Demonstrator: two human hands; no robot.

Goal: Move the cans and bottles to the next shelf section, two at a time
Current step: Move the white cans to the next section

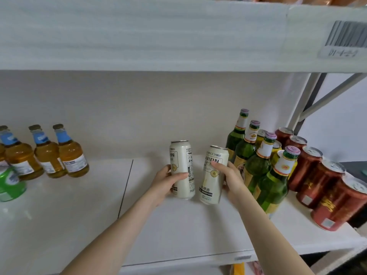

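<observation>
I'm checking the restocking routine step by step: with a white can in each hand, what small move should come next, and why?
Probably carry both cans left, past the shelf seam. The left hand grips one white can, the right hand the other white can, both on the right section; amber bottles already stand left.

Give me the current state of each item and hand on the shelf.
Left hand: gripping left white can.
Right hand: gripping right white can, tilted.
Green bottles: upright, capped.
Red cans: upright, unopened.
Amber bottles: upright, capped, left section.
Green can: left section, partly cropped.
</observation>
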